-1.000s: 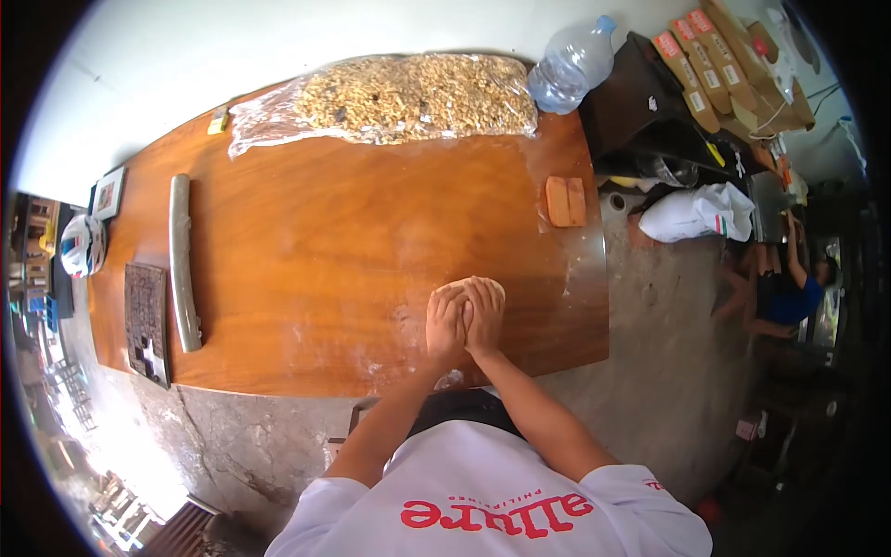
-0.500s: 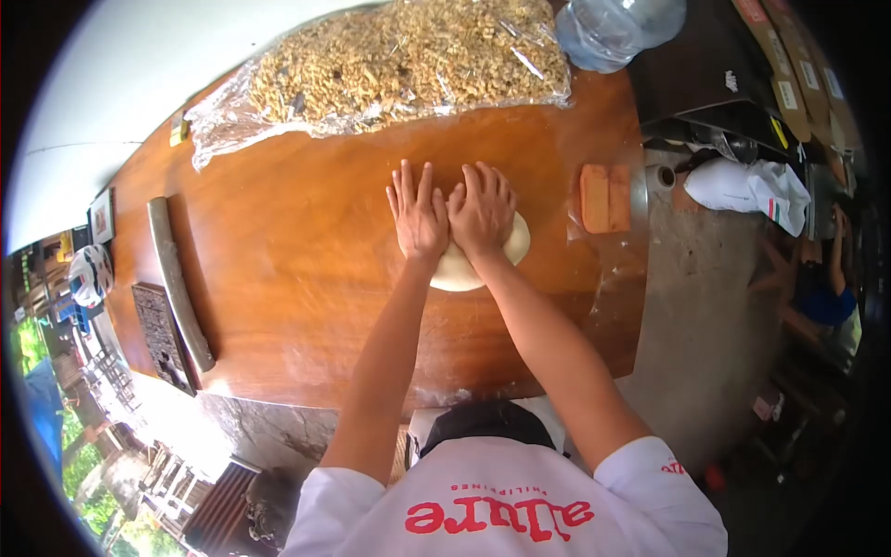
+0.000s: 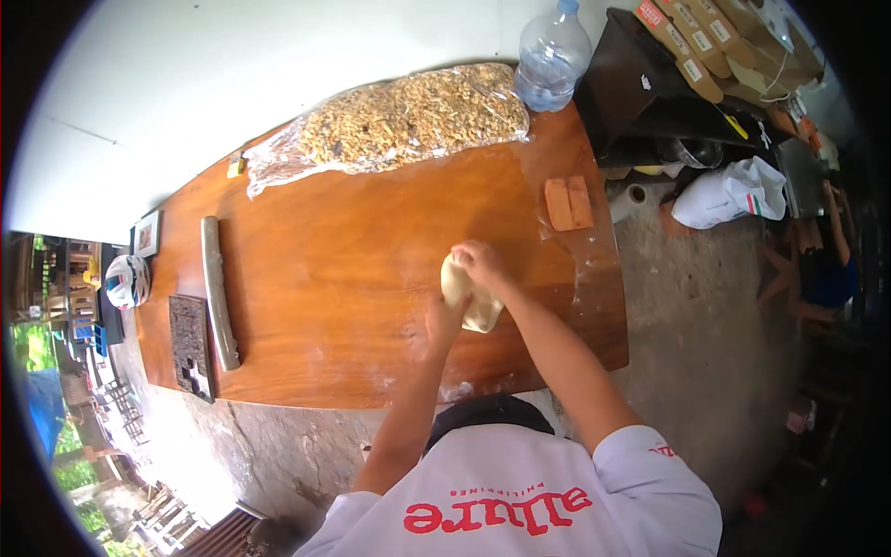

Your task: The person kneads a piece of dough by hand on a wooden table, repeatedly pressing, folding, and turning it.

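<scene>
Dough: I've got a pale, smooth lump of dough (image 3: 482, 314) over the near part of the wooden table (image 3: 362, 241), right of the middle from where I'm looking. It's kinda longish, and I can't tell how much of it rests on the wood.
Right hand: my right hand (image 3: 478, 263) is curled over the far end of the dough, fingers bent round it.
Left hand: my left hand (image 3: 445, 316) is against the near left side, thumb on the dough. So both hands are close together, clamped on the same lump.
Table near me: whitish smudges on the wood by the near edge, plus a few more over on the right.
Right side: an orange-brown block (image 3: 568, 203) with a line down its middle sits past the hands, well apart from them.
Far edge: a big clear plastic bag (image 3: 413, 119) full of golden-brown bits lies along the wall, with a large water bottle (image 3: 554, 58) upright just beside its right end.
Left side: a long grey rod (image 3: 219, 292) lies next to a dark textured panel (image 3: 191, 348), and a small picture frame (image 3: 147, 234) is up by the left edge.
Off the table: white and blue helmet (image 3: 127, 281) on the left, white sack (image 3: 729, 193) on the right.
</scene>
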### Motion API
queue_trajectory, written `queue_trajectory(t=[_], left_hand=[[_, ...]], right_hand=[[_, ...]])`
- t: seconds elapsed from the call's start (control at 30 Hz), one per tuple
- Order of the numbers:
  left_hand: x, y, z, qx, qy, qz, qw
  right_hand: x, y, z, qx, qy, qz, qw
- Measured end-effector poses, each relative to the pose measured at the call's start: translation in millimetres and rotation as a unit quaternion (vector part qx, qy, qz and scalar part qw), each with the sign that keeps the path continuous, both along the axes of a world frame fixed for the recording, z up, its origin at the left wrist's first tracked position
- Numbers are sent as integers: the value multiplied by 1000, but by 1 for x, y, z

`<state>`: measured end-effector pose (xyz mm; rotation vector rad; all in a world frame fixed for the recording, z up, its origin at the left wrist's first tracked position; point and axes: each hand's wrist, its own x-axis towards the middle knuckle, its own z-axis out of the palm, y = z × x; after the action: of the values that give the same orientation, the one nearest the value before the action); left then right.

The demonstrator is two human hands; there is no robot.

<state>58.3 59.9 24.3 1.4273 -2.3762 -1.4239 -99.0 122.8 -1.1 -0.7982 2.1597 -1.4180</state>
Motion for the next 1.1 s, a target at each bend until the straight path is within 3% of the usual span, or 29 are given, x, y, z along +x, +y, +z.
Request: queue_trajectory(t=[0.07, 0.13, 0.2, 0.23, 0.3, 0.33, 0.4, 0.43, 0.47, 0.53, 0.57, 0.6, 0.67, 0.73, 0.8, 0.87, 0.97, 1.03, 1.1], left_hand=[[31, 6, 0, 25, -12, 16, 1000], [65, 10, -11, 59, -21, 32, 997], [93, -6, -31, 176, 145, -67, 971], [99, -8, -38, 180, 154, -63, 970], [104, -10, -39, -15, 162, 43, 986], [97, -10, -37, -10, 171, 46, 984], [69, -6, -14, -156, 261, 13, 953], [59, -4, -3, -125, 299, -56, 944], [52, 0, 4, -119, 313, -53, 941], [41, 5, 16, 107, 147, -170, 968], [37, 4, 39, 121, 65, -196, 971], [36, 9, 29, 126, 72, -201, 969], [43, 32, -9, -25, 284, -114, 952], [46, 38, -9, -25, 277, -128, 952], [63, 38, -14, -169, 210, -191, 944], [60, 35, -22, -190, 190, -208, 940], [49, 38, -34, -273, 61, -254, 926], [5, 21, -32, -272, 43, -229, 934], [-11, 11, -30, -249, -1, -224, 942]], right_hand=[[38, 3, 10, 12, 125, 50, 991], [73, 17, 31, 20, 167, 84, 982], [106, 33, 46, 42, 349, 79, 933], [119, 43, 51, 53, 358, 82, 928], [142, 68, 61, 75, 382, 83, 917], [150, 76, 67, 92, 404, 76, 907], [164, 90, 76, 89, 419, 64, 901], [164, 95, 80, 80, 424, 53, 901], [159, 95, 83, 88, 436, 55, 894], [150, 84, 85, 80, 307, 7, 948], [140, 75, 86, 125, 277, -22, 952], [133, 63, 81, 132, 283, -27, 950], [125, 50, 57, 108, 275, -125, 947], [135, 52, 35, 118, 288, -159, 937], [149, 53, 22, 115, 291, -181, 932], [149, 63, 17, 149, 323, -127, 926], [144, 64, 4, 222, 308, -134, 916], [106, 45, 0, 269, 349, -150, 885], [88, 36, -3, 287, 327, -156, 887]])
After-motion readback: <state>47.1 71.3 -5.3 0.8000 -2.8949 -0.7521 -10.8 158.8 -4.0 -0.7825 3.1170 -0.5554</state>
